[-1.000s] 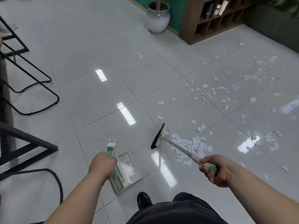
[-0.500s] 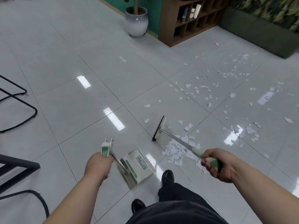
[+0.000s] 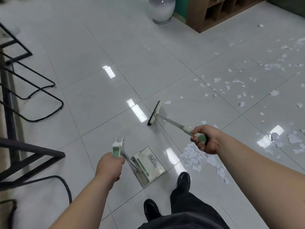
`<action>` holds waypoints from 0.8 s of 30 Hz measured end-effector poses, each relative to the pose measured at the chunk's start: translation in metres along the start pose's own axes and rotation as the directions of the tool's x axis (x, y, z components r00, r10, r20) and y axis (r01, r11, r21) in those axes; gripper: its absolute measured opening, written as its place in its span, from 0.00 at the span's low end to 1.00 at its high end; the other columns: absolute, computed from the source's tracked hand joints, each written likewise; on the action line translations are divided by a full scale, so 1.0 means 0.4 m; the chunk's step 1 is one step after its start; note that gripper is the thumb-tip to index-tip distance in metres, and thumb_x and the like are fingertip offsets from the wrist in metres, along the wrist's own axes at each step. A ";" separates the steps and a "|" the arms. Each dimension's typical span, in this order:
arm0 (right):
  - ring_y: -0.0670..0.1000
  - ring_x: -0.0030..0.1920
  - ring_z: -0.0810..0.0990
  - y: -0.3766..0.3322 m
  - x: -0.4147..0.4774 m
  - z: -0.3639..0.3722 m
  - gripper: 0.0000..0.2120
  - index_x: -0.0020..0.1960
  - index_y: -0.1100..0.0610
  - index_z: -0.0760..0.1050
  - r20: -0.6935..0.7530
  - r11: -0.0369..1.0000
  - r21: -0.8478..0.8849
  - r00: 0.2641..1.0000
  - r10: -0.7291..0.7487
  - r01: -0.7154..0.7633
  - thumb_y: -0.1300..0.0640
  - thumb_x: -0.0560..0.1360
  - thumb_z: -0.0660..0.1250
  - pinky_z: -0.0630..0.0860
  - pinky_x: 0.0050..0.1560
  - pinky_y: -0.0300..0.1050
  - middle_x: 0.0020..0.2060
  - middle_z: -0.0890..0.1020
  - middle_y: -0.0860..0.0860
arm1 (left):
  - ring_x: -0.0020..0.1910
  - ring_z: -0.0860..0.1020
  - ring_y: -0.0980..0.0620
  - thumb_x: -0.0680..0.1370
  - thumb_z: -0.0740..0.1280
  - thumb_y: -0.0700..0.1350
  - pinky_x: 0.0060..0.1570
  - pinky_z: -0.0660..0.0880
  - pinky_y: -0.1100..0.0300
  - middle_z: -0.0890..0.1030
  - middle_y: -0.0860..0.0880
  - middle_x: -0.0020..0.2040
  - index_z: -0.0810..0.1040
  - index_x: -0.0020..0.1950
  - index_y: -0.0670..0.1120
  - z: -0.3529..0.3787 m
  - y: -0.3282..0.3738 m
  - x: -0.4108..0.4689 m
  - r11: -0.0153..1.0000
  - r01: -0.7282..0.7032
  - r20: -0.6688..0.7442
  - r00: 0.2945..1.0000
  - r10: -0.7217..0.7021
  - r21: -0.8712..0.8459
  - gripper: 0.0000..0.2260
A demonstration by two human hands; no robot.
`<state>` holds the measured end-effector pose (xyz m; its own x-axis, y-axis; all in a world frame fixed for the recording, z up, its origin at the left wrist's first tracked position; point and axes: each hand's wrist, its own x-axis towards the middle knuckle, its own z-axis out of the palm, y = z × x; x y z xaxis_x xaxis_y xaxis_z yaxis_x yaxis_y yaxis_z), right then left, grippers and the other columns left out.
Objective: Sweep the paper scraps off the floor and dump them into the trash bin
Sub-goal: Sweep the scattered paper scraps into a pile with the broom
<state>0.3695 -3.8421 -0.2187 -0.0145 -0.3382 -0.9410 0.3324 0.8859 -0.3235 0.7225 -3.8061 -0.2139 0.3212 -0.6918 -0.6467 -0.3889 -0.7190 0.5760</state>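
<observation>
My right hand [image 3: 204, 140] grips the green end of a broom [image 3: 154, 113], whose black bristle head sits ahead on the tiles. My left hand [image 3: 109, 165] grips the upright green and white handle of a dustpan [image 3: 148, 166], which rests on the floor in front of my feet. A gathered heap of white paper scraps [image 3: 200, 160] lies on the floor under my right hand, just right of the dustpan. Several more loose scraps [image 3: 234, 83] are strewn over the tiles to the right. No trash bin is in view.
Black metal stool frames [image 3: 33, 90] and a dark table leg [image 3: 29, 149] stand at the left. A white floor vase [image 3: 162, 9] and a wooden shelf unit [image 3: 219, 12] stand at the back. My black shoes [image 3: 184, 180] are beside the dustpan.
The broom head has swung away from the heap to the left and forward. The dustpan has turned and now sits closer to the heap. My view has panned left.
</observation>
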 end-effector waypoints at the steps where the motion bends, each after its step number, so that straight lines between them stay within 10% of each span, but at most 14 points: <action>1: 0.47 0.21 0.73 -0.031 0.027 -0.004 0.07 0.51 0.58 0.71 0.010 1.000 -0.003 1.000 0.005 -0.005 0.62 0.73 0.66 0.63 0.17 0.32 0.32 0.76 0.54 | 0.31 0.65 0.47 0.74 0.62 0.34 0.27 0.63 0.60 0.69 0.43 0.34 0.69 0.39 0.43 0.014 0.013 0.000 1.000 0.008 -0.009 1.000 -0.008 0.008 0.06; 24: 0.50 0.18 0.75 -0.123 0.080 -0.423 0.06 0.46 0.61 0.75 -0.117 0.966 0.161 0.968 0.222 -0.202 0.61 0.73 0.70 0.66 0.19 0.32 0.29 0.80 0.55 | 0.31 0.66 0.47 0.75 0.63 0.34 0.27 0.65 0.60 0.70 0.43 0.35 0.71 0.41 0.42 0.228 0.321 0.054 0.998 0.022 -0.057 0.998 -0.019 0.056 0.05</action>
<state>0.1930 -3.8430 -0.2497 -0.0508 -0.0939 -0.9943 0.4761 0.8729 -0.1067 0.6006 -3.9073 -0.1995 0.3774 -0.6805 -0.6281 -0.4290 -0.7296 0.5326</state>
